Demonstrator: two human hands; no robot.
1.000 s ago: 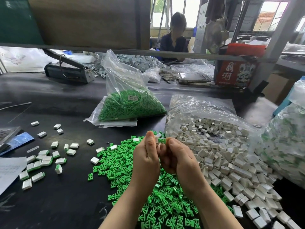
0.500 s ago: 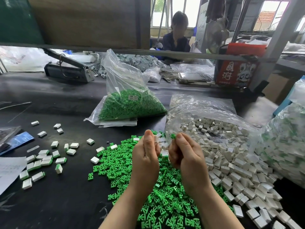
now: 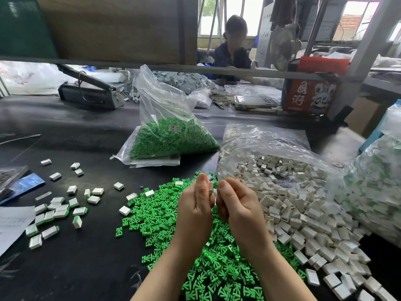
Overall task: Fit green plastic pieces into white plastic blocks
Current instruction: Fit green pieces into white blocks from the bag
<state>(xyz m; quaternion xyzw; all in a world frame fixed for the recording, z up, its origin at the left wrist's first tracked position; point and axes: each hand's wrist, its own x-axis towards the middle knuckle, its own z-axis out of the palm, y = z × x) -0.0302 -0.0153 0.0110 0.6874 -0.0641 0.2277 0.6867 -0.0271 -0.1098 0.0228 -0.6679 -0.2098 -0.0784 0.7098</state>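
- White block (image 3: 210, 185) pinched in left hand (image 3: 195, 207) fingertips, raised above the loose green pieces (image 3: 195, 246); thumb on its near face.
- Green piece (image 3: 215, 184) only a sliver visible btw. both thumbs, touching the block; right hand (image 3: 240, 209) fingers curled round it. A second white bit shows lower in the gap, can't tell which hand has it.
- Seating depth: hidden by thumbs, can't tell if fully in.
- Risk 1: piece enters skewed → jams or sits proud. Cause: blind alignment, thumbs cover the joint.
- Risk 2: part slips from pinch, drops into green pile, lost among identical pcs. Cause: small part, fingertip-only hold.
- Risk 3: wrist drag scatters green pile into white blocks heap (image 3: 303, 205), which lies touching it on the right.
- Surface: black table (image 3: 76, 268), dull, scuffed. Finished blocks (image 3: 56, 211) scattered at left. Bag of green pieces (image 3: 171, 137) behind the pile; open clear bag spilling white blocks at right.
- Room: workshop; shelf bar across view, another person (image 3: 233, 51) seated beyond it, windows behind, red box (image 3: 310, 92) at right.
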